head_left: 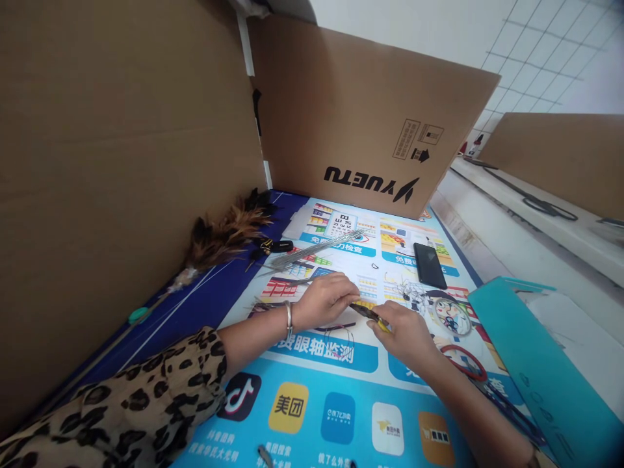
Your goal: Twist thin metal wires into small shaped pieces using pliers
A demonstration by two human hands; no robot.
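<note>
My right hand [407,335] is wrapped round pliers [366,312] with dark jaws and yellow handles, pointing left. Close to the jaw tips, the thumb and fingers of my left hand [327,299] are pinched together; what lies between them is too small to make out. A bundle of thin silvery wires [319,249] rests on the printed sheet beyond my left hand. Below the pliers lies a loop of thin wire [341,341]. To the right of my right hand are a clear round dish [452,316] with small pieces in it and a tangle of dark bits [412,292].
A black phone [429,265] lies at the right back. Brown feathers [229,231] on a stick and a small black tool [280,246] lie at the left. Cardboard panels [361,117] wall the left and back. A teal box [541,364], red ring [464,361] and dark-blue-handled tool [511,409] are on the right.
</note>
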